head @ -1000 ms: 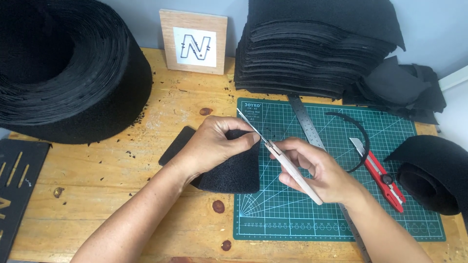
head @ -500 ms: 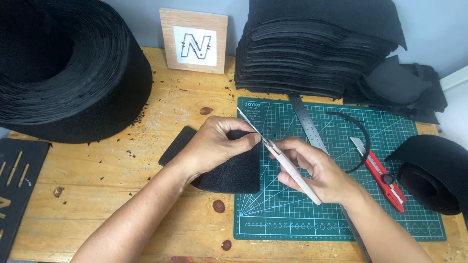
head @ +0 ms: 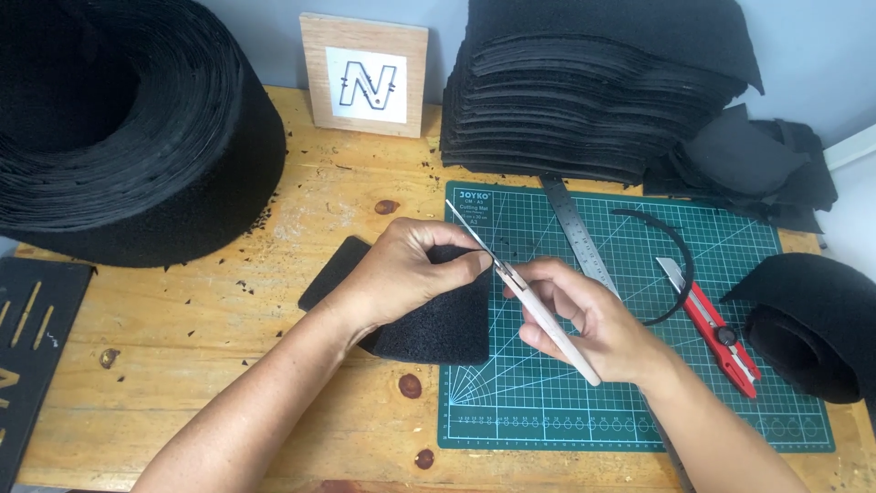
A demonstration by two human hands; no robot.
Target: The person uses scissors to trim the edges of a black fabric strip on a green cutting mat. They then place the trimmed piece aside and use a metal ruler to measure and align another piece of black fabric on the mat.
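Wooden counter (head: pixel 301 402), green mat (head: pixel 547 411): left hand (head: pixel 401 274) pinches felt (head: pixel 433 324) beside the blade of the knife (head: pixel 538 315) in the right hand's (head: pixel 593 319) closed grip, so a slip could nick those fingertips.

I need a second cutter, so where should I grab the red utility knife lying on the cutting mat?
Take the red utility knife by its long red handle, coming straight down from above. It lies flat on the green cutting mat with the blade end pointing up-left, so probably grip mid-handle, across its narrow sides, away from the blade.
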